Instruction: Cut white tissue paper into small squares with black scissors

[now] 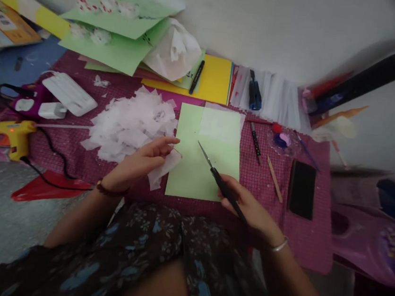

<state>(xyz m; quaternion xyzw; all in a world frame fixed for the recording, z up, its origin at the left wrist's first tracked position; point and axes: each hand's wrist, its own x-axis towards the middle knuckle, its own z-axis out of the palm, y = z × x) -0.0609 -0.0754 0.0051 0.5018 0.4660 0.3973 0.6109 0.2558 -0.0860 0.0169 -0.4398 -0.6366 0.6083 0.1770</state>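
My left hand [153, 155] is closed, pinching a piece of thin white tissue paper [166, 167] that hangs below its fingers. My right hand [244, 202] grips black-handled scissors [228, 193], seen nearly edge-on. Their thin metal point aims up and left, over a pale green sheet of paper [193, 181] on the table. A white tissue sheet [221, 123] lies across that green sheet's upper right. Just beyond my left hand spreads a heap of cut tissue squares [132, 124].
A yellow glue gun [20, 137] and white power strip [70, 93] stand left, with black cords. Green papers [112, 45] and a yellow folder [217, 79] lie at the back. A black phone [301, 189], wooden stick [274, 178] and patterned pen [255, 140] are on the right.
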